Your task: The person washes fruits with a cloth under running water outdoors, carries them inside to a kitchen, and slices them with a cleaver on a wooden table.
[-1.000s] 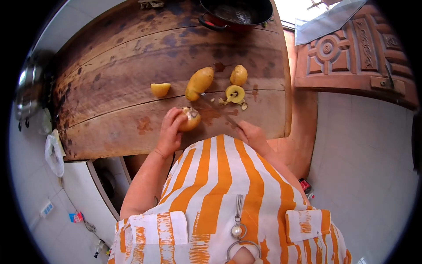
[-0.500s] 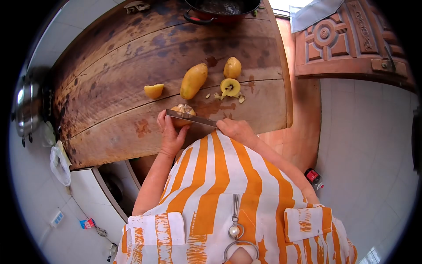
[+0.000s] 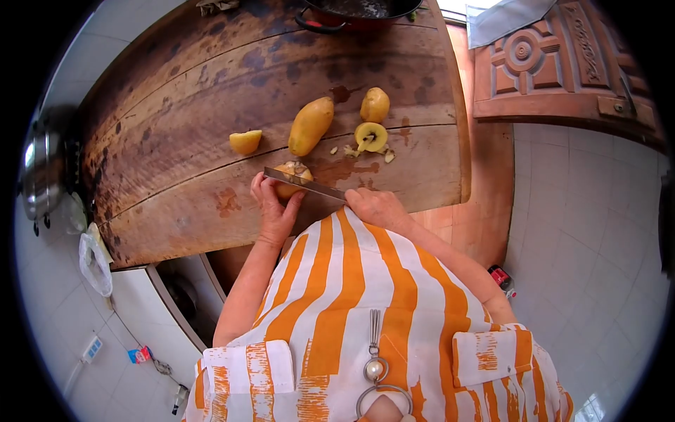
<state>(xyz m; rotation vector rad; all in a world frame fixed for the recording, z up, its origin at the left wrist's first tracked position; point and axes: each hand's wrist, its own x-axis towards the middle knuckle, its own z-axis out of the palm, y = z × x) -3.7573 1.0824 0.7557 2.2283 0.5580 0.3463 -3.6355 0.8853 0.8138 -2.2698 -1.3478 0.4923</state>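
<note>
My left hand (image 3: 277,212) is closed round a yellow-skinned squash-like piece (image 3: 287,190), fingers on its left side and thumb at its near side. Its top looks knobbly and whitish. My right hand (image 3: 376,207) grips a knife (image 3: 316,187), whose handle is hidden in the fist. The blade lies across the piece, its tip by my left fingers; how deep it sits I cannot tell. Farther back are a long whole yellow squash-like one (image 3: 311,126), a cut chunk (image 3: 245,142), a smaller rounded one (image 3: 375,105) and a hollowed cut end (image 3: 370,135) with small scraps beside it.
All this lies on a stained wooden table (image 3: 176,141). A dark pan (image 3: 358,17) stands at the far edge. To the left are a steel pot (image 3: 46,169) and a plastic bag (image 3: 95,264). A carved wooden door (image 3: 555,67) and a bottle (image 3: 501,278) are on the right.
The view has shifted slightly. Both hands keep their grips, and the blade stays across the piece with little visible movement.
</note>
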